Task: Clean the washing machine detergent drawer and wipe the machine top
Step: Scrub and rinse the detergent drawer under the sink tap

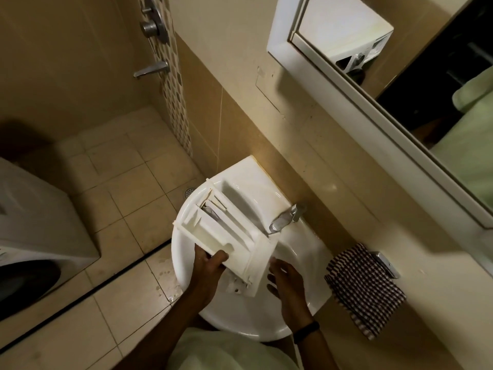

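Detergent drawer (232, 236), removed from the washing machine (34, 222), is held over the sink (181, 252) with its compartments facing up and near the tap (285, 220), presumably so that rinse water and residue are caught by the bowl. One side wall is grasped by the left hand (210, 265), thumb on top. The right hand (286, 279) is shown released, fingers spread, just beside the front panel; contact cannot be told. The drawer is white and divided into long compartments, with yellowish staining at its far end.
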Available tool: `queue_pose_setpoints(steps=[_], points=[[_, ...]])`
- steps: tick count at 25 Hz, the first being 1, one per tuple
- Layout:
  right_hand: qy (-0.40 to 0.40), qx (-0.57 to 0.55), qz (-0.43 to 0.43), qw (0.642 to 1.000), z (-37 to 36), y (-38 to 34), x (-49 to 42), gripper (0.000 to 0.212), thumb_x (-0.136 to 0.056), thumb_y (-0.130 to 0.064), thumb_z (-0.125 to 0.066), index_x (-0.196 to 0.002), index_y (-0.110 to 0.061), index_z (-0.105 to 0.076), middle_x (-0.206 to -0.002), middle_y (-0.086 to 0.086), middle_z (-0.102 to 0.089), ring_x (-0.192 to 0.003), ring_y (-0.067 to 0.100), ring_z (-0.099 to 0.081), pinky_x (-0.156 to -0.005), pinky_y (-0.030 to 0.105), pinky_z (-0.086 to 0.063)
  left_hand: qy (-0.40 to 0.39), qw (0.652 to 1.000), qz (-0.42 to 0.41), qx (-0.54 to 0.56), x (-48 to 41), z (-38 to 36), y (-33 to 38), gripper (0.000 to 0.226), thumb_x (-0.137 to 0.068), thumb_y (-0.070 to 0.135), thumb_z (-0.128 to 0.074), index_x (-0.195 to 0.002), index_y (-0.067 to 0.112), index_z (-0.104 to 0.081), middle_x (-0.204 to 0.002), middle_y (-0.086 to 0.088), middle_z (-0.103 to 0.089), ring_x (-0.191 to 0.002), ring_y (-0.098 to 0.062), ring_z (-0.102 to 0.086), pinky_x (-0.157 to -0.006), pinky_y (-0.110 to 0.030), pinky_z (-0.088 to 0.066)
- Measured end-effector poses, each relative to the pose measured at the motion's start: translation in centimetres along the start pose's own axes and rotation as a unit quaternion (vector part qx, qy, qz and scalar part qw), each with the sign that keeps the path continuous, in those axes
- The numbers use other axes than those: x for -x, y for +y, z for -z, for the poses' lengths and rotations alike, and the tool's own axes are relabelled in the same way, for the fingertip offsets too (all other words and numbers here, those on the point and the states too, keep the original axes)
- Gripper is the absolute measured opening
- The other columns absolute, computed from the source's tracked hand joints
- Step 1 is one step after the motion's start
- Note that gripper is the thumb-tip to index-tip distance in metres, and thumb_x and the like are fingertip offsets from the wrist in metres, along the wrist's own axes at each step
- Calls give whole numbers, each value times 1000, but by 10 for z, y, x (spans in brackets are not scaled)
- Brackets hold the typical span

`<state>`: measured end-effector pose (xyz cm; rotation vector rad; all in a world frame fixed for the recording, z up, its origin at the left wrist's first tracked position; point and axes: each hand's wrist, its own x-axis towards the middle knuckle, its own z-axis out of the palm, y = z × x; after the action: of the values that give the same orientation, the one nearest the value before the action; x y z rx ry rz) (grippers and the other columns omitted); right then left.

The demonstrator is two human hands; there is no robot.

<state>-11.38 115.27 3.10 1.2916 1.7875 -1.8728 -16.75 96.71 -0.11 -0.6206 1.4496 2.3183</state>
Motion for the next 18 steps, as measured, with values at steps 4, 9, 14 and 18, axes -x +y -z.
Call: queue_pose_setpoints(steps=[4, 9, 14, 18], points=[[-154, -101, -48, 982, -27, -4, 0, 54, -90, -68, -54, -132, -34, -59, -124, 2, -70, -113, 29, -68, -98, 57, -53, -1, 1000, -4, 16, 1, -11, 4, 71, -63, 11, -73, -131, 11, -51, -106, -10, -69, -105, -30, -67, -83, -47, -60], [-222, -173, -61, 958, -34, 4, -6, 53, -98, -63, -46, -141, -32, -53, -137, 7, -63, -127, 32, -59, -108, 60, -42, 19, 1000, -9, 7, 0, -3, 6, 61, -67, 3, -67, -126, 12, -54, -104, -8, -70, -106, -32, -65, -90, -54, -56], [-51, 9, 74, 996, -31, 12, -28, 22, -98, -41, -61, -107, -26, -74, -103, 4, -76, -99, 25, -71, -91, 54, -56, 25, 992, -48, -118, 15, 0, -5, 83, -72, 15, -85, -144, 18, -44, -125, -3, -69, -115, -19, -67, -91, -36, -59], [42, 151, 177, 972, -33, 2, -63, 43, -95, -45, -61, -71, -9, -60, -62, 6, -58, -57, 9, -52, -61, 32, -43, 22, 986, -44, -160, 8, -11, -5, 70, -74, 5, -90, -135, 15, -56, -121, 0, -74, -113, -16, -69, -93, -30, -59]])
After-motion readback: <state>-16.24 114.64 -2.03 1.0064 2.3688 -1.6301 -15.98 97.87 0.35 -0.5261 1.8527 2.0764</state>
